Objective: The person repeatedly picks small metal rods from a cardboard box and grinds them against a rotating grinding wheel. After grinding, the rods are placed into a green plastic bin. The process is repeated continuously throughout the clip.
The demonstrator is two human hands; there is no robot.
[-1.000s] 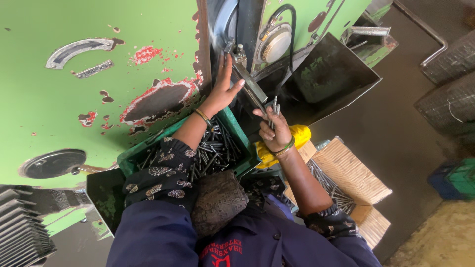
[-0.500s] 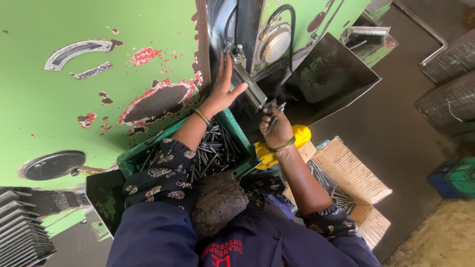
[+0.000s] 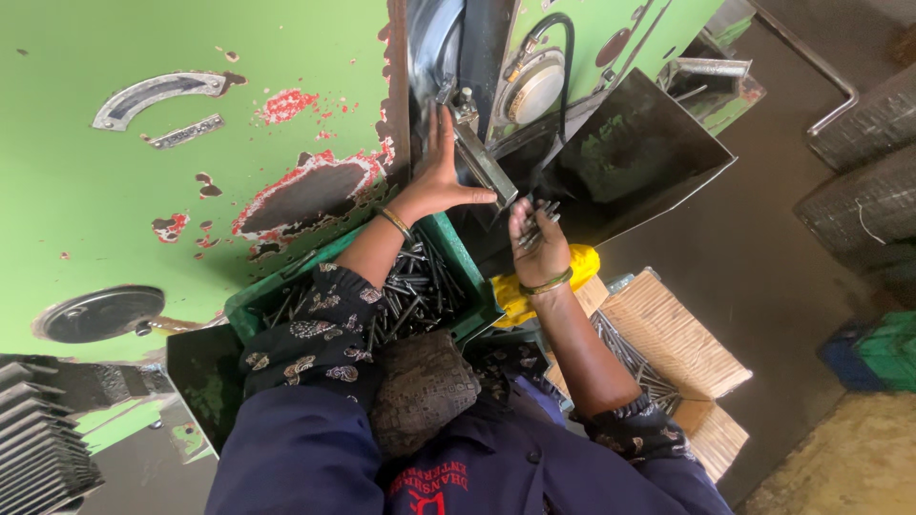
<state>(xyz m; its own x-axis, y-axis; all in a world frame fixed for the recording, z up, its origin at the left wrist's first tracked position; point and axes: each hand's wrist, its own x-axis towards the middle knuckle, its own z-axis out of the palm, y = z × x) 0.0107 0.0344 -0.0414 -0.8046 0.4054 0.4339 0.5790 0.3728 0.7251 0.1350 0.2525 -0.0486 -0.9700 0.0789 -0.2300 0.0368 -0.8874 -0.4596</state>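
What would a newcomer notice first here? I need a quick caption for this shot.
The big green machine with chipped paint fills the left and top. At its middle, the left hand rests beside a metal bar, while the right hand holds a few metal rods. Below lies a green crate full of dark rods.

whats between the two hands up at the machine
In the head view, a slanted grey metal bar on the green machine lies between the left hand and the right hand.
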